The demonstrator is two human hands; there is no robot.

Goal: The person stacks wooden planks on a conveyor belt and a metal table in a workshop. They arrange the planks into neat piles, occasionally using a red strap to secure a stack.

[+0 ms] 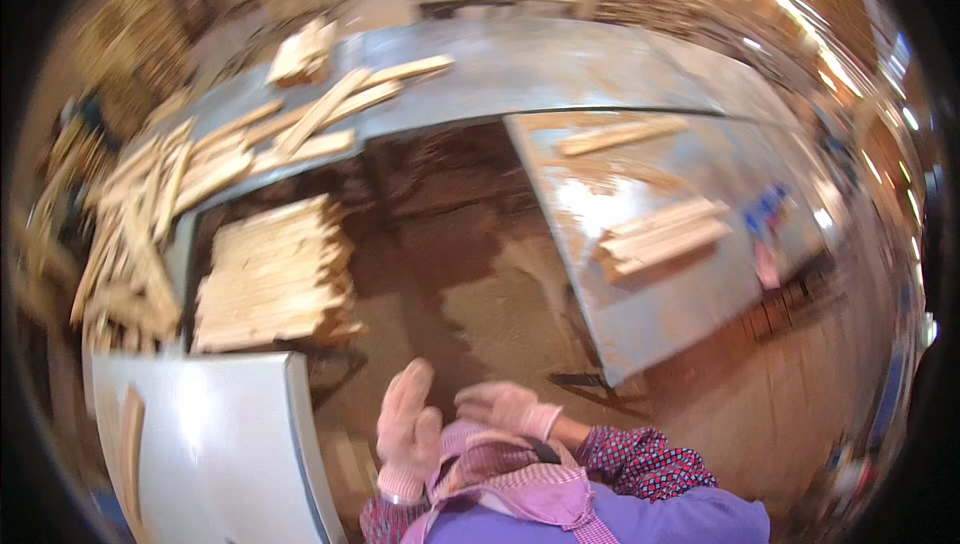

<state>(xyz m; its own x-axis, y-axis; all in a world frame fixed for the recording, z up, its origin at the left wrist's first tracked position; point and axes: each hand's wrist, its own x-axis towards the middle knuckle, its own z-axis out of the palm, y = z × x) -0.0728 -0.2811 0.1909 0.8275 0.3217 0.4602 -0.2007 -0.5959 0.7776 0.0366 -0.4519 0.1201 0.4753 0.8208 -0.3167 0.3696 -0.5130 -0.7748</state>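
Observation:
My left hand (409,424), in a pale pink work glove, is raised in front of my body at the bottom centre. Its fingers point up with the thumb apart, and nothing is in it. Beside it my right hand (506,405), also gloved, is stretched out towards the left hand over my chest, with no object visible in it. Neither hand touches any wood. Ahead and to the left sits a stack of pale wooden slats (270,274). On the right metal-topped table (525,319) lies a small bundle of wooden strips (664,236).
A white-topped table (225,424) at the lower left bears one wooden strip (132,454). Loose slats (142,244) are heaped on the far-left tabletop. A wood block bundle (302,53) stands further back. A single strip (622,135) and a blue object (766,206) lie rightward.

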